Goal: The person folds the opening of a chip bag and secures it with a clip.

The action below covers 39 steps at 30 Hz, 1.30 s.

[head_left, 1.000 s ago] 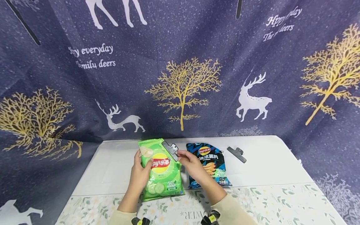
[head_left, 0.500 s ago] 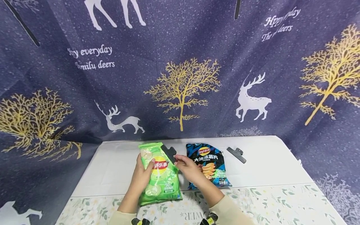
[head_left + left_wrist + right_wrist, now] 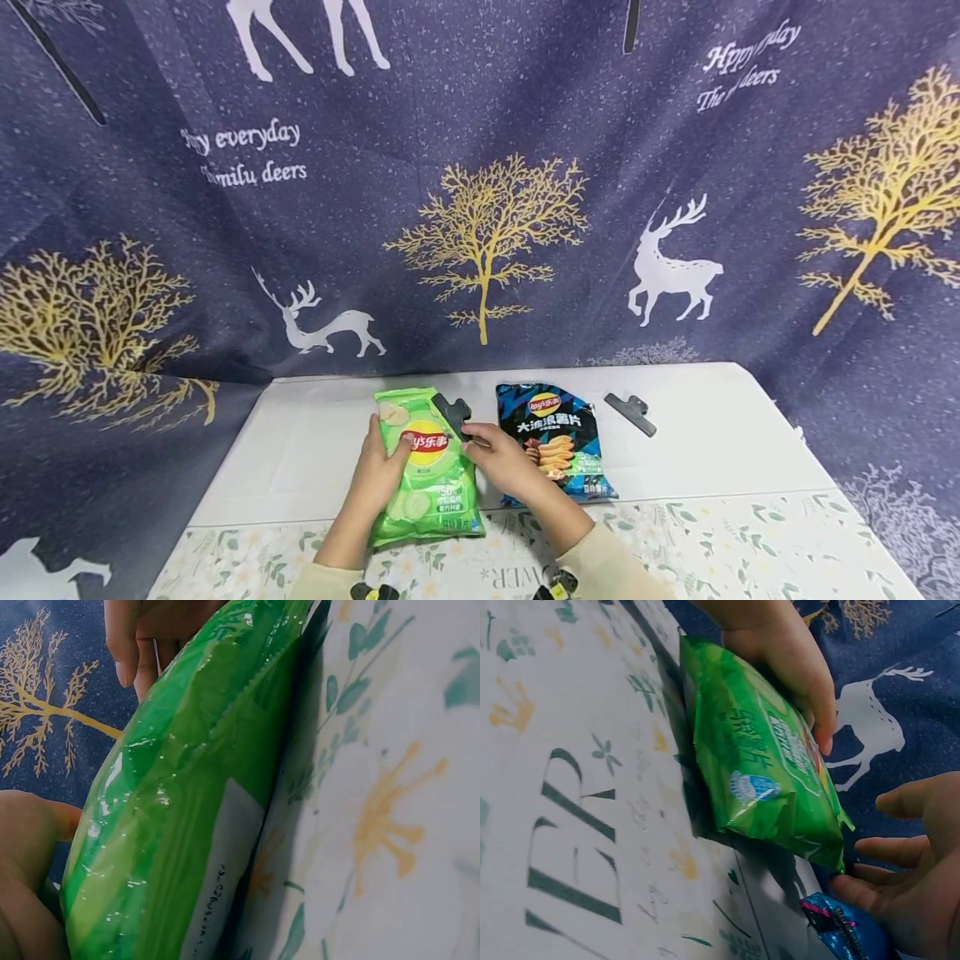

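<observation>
A green bag of potato chips (image 3: 442, 492) lies at the middle of the table, its bottom edge toward me. My left hand (image 3: 377, 471) grips its left side, thumb over the front; the fingers beneath are hidden. Along the bag's slanted upper right corner sits a black bulldog clip (image 3: 448, 410), apparently clamped on. My right hand (image 3: 502, 460) is beside the clip's lower end and the bag's right edge. In the right wrist view the right hand's fingers (image 3: 900, 851) are spread apart, close to the green bag (image 3: 757, 772), with nothing visibly pinched.
Right of the green bag lies a black and blue chip bag (image 3: 551, 421), partly behind my right forearm. Farther right is a second black clip (image 3: 632, 413). The white table (image 3: 720, 450) has a floral cloth (image 3: 712, 542) in front and a patterned curtain (image 3: 480, 125) behind.
The green bag has come slightly down toward me, and the clip has tilted from its shiny face to a dark one. My right fingers have loosened from the clip and moved slightly lower.
</observation>
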Each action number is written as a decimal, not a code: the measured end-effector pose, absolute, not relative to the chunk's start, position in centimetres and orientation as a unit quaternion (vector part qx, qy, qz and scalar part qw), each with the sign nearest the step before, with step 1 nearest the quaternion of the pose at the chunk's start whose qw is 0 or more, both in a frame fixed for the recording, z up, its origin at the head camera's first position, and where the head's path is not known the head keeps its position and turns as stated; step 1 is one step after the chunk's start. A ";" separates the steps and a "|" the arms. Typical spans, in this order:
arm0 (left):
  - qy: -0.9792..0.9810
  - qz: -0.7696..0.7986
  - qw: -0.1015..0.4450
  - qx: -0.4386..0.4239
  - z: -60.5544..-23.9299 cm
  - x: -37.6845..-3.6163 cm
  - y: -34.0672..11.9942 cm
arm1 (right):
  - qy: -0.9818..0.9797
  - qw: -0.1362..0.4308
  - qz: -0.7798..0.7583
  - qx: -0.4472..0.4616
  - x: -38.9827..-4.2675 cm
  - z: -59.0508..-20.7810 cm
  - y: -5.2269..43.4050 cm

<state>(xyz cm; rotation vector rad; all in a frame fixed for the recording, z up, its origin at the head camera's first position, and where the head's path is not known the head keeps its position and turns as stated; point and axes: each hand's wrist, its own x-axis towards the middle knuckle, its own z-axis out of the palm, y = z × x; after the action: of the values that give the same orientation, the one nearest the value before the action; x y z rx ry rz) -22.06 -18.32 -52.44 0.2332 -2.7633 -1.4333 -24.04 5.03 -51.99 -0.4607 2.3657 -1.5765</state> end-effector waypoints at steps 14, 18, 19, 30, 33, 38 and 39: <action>-0.894 -0.443 0.017 0.068 -53.0 -22.1 -18.4 | 0.841 0.140 -0.487 -0.191 -23.6 -51.6 4.9; -0.899 -0.432 0.018 0.063 -53.0 -22.1 -18.4 | 0.848 0.143 -0.472 -0.196 -23.6 -51.9 4.8; -0.900 -0.431 0.018 0.061 -53.0 -22.1 -18.4 | 0.850 0.144 -0.467 -0.196 -23.5 -52.0 4.8; -0.909 -0.411 0.003 0.060 -53.3 -22.2 -18.4 | 0.859 0.151 -0.444 -0.206 -23.4 -51.9 4.8; -0.910 -0.411 0.004 0.057 -53.2 -22.3 -18.5 | 0.861 0.146 -0.440 -0.211 -23.5 -51.9 4.8; -0.911 -0.408 0.003 0.056 -53.1 -22.3 -18.5 | 0.865 0.142 -0.433 -0.209 -23.5 -52.0 4.8; -0.912 -0.407 0.001 0.057 -53.1 -22.3 -18.5 | 0.865 0.143 -0.434 -0.207 -23.5 -52.0 4.8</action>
<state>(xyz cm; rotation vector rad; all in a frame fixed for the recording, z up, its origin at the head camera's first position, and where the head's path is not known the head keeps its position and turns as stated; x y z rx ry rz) -22.31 -18.47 -53.08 0.1794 -2.8620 -1.2768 -23.53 4.78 -51.97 -0.5973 2.4949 -1.2501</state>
